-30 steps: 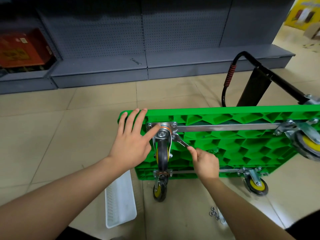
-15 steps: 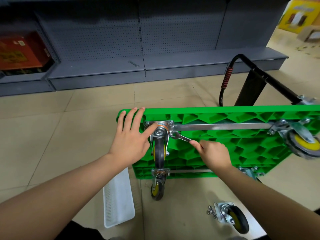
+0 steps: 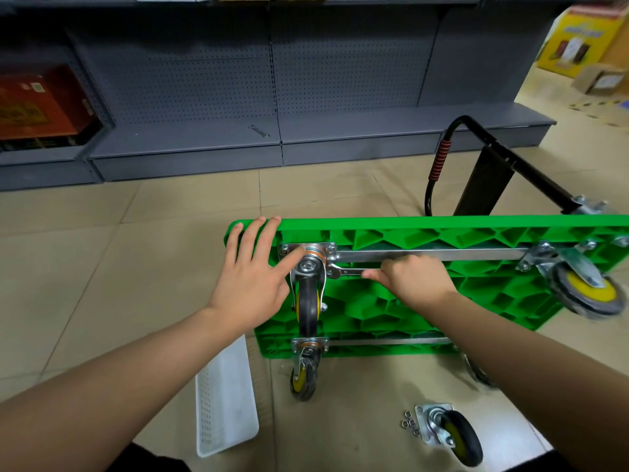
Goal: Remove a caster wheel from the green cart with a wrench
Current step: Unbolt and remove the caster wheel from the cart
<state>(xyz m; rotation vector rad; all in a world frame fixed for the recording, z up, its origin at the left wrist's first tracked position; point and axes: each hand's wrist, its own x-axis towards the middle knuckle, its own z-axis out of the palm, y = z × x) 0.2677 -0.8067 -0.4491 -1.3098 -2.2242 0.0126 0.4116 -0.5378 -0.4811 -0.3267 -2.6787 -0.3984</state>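
Floor tiles under the green cart (image 3: pixel 425 301); my left hand (image 3: pixel 253 284) presses flat beside the caster wheel (image 3: pixel 309 294), my right hand (image 3: pixel 413 279) grips the wrench (image 3: pixel 343 271).

One green cart (image 3: pixel 442 301) lies upturned at centre right. Three caster wheels show fully mounted on it, a fourth half hidden by the right forearm; one loose caster (image 3: pixel 449 434) sits lower right beside about five small nuts (image 3: pixel 409 426). Two wrenches: one (image 3: pixel 347 271) at centre, one (image 3: pixel 259 131) on the upper shelf. One white tray (image 3: pixel 226 403), lower left.
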